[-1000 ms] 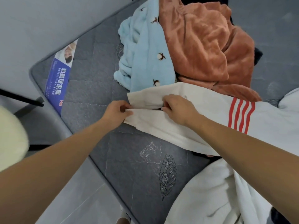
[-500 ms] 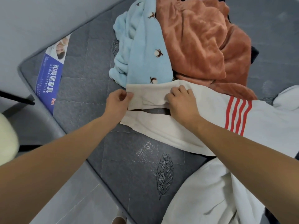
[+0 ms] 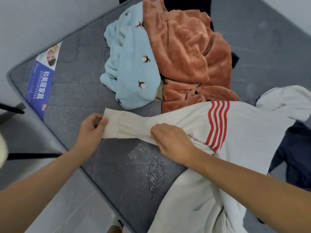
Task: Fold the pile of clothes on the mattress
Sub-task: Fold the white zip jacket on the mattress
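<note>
A cream sweatshirt (image 3: 249, 132) with red stripes on its sleeve lies across the grey mattress (image 3: 80, 91). Its sleeve stretches out to the left. My left hand (image 3: 91, 127) pinches the cuff at the sleeve's end. My right hand (image 3: 170, 140) grips the sleeve's lower edge near the middle, just left of the stripes. Behind the sleeve lies the pile: a light blue fleece (image 3: 133, 68) with small cotton-flower prints and a rust-brown fleece (image 3: 188, 52).
A dark navy garment (image 3: 292, 158) lies at the right under the sweatshirt. A blue label (image 3: 39, 88) is on the mattress's left corner. Black bars (image 3: 30, 155) stand off the mattress edge at the left. Grey floor (image 3: 55, 211) lies below.
Both hands have pulled the sleeve out straight to the left, away from the pile. The right hand went from pressing flat on the fabric to gripping its lower edge.
</note>
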Tool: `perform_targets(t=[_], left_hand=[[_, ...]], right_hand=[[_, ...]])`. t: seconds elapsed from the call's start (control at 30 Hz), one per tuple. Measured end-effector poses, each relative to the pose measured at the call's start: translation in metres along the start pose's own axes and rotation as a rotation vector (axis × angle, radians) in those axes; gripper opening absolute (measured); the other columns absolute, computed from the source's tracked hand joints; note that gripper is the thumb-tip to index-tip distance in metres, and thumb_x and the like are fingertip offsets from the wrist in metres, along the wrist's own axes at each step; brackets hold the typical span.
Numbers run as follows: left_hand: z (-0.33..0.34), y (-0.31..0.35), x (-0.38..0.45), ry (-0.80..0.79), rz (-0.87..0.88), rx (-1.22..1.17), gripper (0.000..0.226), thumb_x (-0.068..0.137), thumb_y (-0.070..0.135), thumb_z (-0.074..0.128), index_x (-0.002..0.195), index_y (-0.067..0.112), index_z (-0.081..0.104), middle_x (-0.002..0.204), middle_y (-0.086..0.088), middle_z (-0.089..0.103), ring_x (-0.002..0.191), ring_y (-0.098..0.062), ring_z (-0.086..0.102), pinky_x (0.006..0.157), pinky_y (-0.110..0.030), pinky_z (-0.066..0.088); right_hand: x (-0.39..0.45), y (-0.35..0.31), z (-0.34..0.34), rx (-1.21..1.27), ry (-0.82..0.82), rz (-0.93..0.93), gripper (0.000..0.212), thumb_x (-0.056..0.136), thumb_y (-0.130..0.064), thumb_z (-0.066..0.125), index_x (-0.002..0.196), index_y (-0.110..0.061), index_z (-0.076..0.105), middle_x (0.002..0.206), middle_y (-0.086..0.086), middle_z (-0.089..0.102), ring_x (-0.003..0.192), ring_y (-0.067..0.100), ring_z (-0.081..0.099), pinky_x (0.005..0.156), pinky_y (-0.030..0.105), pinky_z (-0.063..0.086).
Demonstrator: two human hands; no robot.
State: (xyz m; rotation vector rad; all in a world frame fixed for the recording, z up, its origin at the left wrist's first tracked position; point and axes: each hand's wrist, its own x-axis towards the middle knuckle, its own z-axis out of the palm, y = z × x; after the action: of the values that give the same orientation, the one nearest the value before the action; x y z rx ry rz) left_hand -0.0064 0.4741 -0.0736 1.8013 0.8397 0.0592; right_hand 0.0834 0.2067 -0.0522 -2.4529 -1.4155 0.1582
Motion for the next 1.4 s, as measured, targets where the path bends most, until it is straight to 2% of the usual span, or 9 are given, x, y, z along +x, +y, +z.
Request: perform_targets(t=[0.2,0.43,0.6,0.7,0.8,0.93,1.07,1.3,1.4], left_hand=[[0.019,-0.043,0.030,-0.058,-0.187,0.022,0.003,0.103,0.017,0.062,0.100,0.015,0.061,0.097,-0.005,0.065,0.094,-0.027,0.063,0.089,-0.046,0.057],[0.023,-0.024,0.056,-0.161,-0.309,-0.062,0.048,0.095,0.028,0.074,0.136,0.008,0.058,0.119,-0.006,0.068,0.103,-0.021,0.066,0.082,-0.039,0.056],[0.028,-0.012,0.056,-0.351,-0.257,0.020,0.025,0.094,0.023,0.075,0.116,0.011,0.072,0.105,-0.008,0.075,0.089,-0.021,0.069,0.079,-0.037,0.057],[0.031,-0.008,0.048,-0.335,-0.234,-0.058,0.019,0.098,0.021,0.071,0.114,0.013,0.070,0.103,-0.007,0.074,0.091,-0.023,0.067,0.082,-0.041,0.056],[0.035,-0.003,0.046,-0.295,-0.191,-0.103,0.018,0.099,0.023,0.069,0.114,0.013,0.067,0.097,-0.002,0.069,0.086,-0.019,0.064,0.073,-0.037,0.055],[0.039,0.002,0.053,-0.235,-0.107,-0.121,0.018,0.099,0.022,0.068,0.115,0.024,0.060,0.105,0.002,0.063,0.090,-0.016,0.060,0.071,-0.035,0.055],[0.031,0.001,0.058,-0.451,-0.111,-0.164,0.046,0.097,0.010,0.069,0.131,0.040,0.062,0.119,0.011,0.061,0.096,-0.012,0.065,0.073,-0.029,0.056],[0.029,-0.003,0.064,-0.537,-0.239,-0.084,0.028,0.096,0.013,0.071,0.121,0.025,0.071,0.109,0.001,0.075,0.090,-0.016,0.071,0.065,-0.031,0.059],[0.030,-0.003,0.072,-0.489,-0.235,-0.062,0.022,0.095,0.015,0.073,0.117,0.018,0.074,0.110,-0.007,0.078,0.097,-0.024,0.073,0.079,-0.040,0.060]], right_hand=[[0.004,0.054,-0.013,-0.153,0.005,0.206,0.032,0.088,-0.025,0.062,0.117,-0.013,0.059,0.118,0.011,0.053,0.108,0.032,0.048,0.085,0.048,0.044],[0.002,0.130,-0.060,-0.168,-0.365,0.510,0.073,0.089,-0.062,0.062,0.145,-0.019,0.043,0.146,0.008,0.048,0.129,0.034,0.044,0.106,0.052,0.036],[-0.003,0.110,-0.079,-0.123,-0.043,0.197,0.042,0.084,-0.051,0.072,0.102,-0.021,0.048,0.105,-0.001,0.050,0.099,0.024,0.048,0.083,0.045,0.044],[-0.024,0.086,-0.059,-0.101,-0.249,0.145,0.045,0.083,-0.061,0.068,0.088,-0.021,0.048,0.088,-0.005,0.054,0.082,0.021,0.051,0.068,0.037,0.042],[-0.047,0.090,-0.029,-0.246,-0.320,0.150,0.038,0.081,-0.048,0.075,0.093,-0.017,0.054,0.096,0.001,0.056,0.090,0.025,0.053,0.070,0.040,0.044],[-0.068,0.097,-0.020,-0.161,-0.098,0.181,0.029,0.082,-0.024,0.078,0.098,-0.009,0.059,0.102,0.008,0.057,0.092,0.029,0.052,0.076,0.047,0.051],[-0.094,0.094,-0.024,-0.230,0.027,0.175,0.022,0.093,-0.029,0.069,0.096,-0.009,0.061,0.101,0.007,0.057,0.092,0.028,0.049,0.082,0.041,0.042],[-0.112,0.095,-0.023,-0.177,0.115,0.237,0.010,0.094,-0.009,0.068,0.091,-0.009,0.058,0.091,0.005,0.055,0.083,0.027,0.046,0.075,0.041,0.043],[-0.116,0.093,-0.028,-0.133,0.145,0.272,0.007,0.097,-0.002,0.061,0.094,-0.007,0.057,0.093,0.007,0.052,0.084,0.029,0.044,0.075,0.046,0.045]])
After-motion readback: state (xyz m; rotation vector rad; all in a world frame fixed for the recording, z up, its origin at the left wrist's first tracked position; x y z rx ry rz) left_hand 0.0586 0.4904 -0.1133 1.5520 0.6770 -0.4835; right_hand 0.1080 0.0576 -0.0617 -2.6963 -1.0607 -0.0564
